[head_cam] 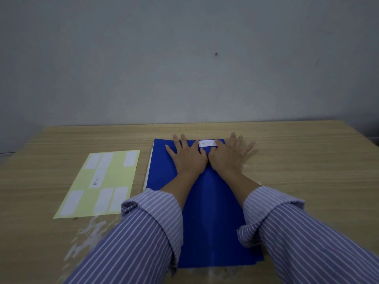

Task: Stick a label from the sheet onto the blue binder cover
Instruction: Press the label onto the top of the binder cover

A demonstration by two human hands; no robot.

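The blue binder (207,201) lies flat on the wooden table in front of me. A white label (207,143) with handwriting sits near its far edge. My left hand (187,158) rests palm down on the cover, fingers spread, with its thumb just below the label. My right hand (229,154) lies flat beside it, fingers spread, its index finger touching the label's right end. The yellow label sheet (102,183) lies to the left of the binder with several white labels on it, one of them written on.
The wooden table (307,160) ends at a grey wall behind the binder. My striped sleeves cover the binder's near corners. Shiny patches show on the table surface near the front edge.
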